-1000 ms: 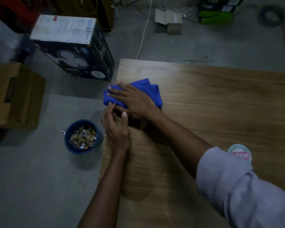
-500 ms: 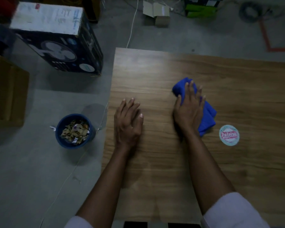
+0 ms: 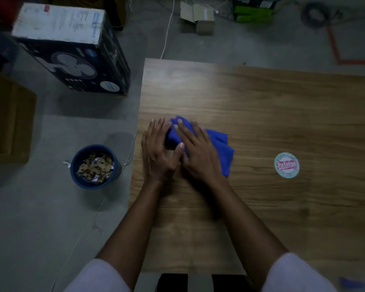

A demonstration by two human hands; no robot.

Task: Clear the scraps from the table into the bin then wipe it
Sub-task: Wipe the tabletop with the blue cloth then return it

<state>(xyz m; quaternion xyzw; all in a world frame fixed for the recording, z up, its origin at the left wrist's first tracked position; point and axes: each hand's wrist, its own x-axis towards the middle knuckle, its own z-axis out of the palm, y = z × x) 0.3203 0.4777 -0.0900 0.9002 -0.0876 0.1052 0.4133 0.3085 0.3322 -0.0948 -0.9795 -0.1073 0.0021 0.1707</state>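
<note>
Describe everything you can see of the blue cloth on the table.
The blue cloth is a soft, bright blue rag, bunched into loose folds. It lies on the wooden table near the table's left edge. The right hand presses flat on top of it, fingers straight, covering its middle; folds show beyond the fingertips and to the right. The left hand lies flat beside its left side.

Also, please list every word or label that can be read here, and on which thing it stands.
"Patelsa", in red letters, blurred, so the reading is uncertain: round sticker on the table.
Small print around the sticker's edge: too small to read.
Printed lines on the white top of the fan box: too blurred to read.
</note>
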